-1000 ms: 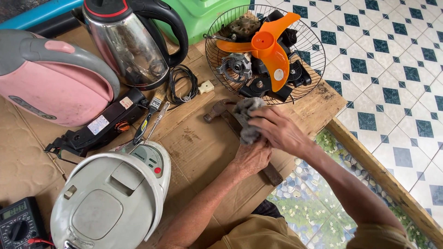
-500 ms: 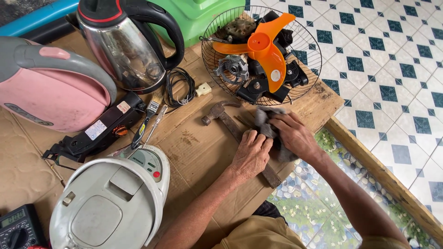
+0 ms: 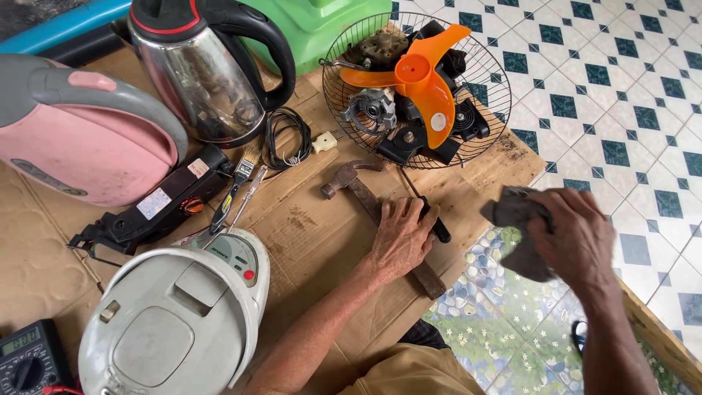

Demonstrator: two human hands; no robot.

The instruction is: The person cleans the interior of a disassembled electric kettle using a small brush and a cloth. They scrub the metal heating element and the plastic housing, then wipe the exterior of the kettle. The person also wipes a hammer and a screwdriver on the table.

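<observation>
Nearest to us, our left hand (image 3: 401, 240) lies palm down on the cardboard-covered bench (image 3: 314, 241), fingers spread flat over the wooden handle of a rusty claw hammer (image 3: 369, 196). It presses rather than grips. The handle runs out from under the palm toward us, and the steel head sits just beyond the fingertips. Beside the fingers on the right lies a screwdriver with a black handle (image 3: 436, 223), touching or nearly touching them.

Well to the right of that hand, out past the bench edge and over the tiled floor (image 3: 621, 110), our right hand (image 3: 578, 238) is closed around a crumpled grey rag (image 3: 515, 219); the cloth bulges out on the thumb side and hangs below the palm.

To the left of the left hand, close to us, stands a white thermo pot (image 3: 175, 322) with its lid down, and at the near left corner a digital multimeter (image 3: 29, 358). Further out on that side lie a black ballast-like unit (image 3: 157, 201), a small paintbrush (image 3: 238, 179) and a thin test screwdriver.

Beyond the hammer head are a coiled black cord (image 3: 287, 137) with a cream plug. Farther still, ahead of both hands, a wire fan guard (image 3: 417, 88) holds an orange fan blade (image 3: 420, 73) and motor parts. On the far left stand a steel electric kettle (image 3: 205, 73) and a pink kettle (image 3: 80, 132).
</observation>
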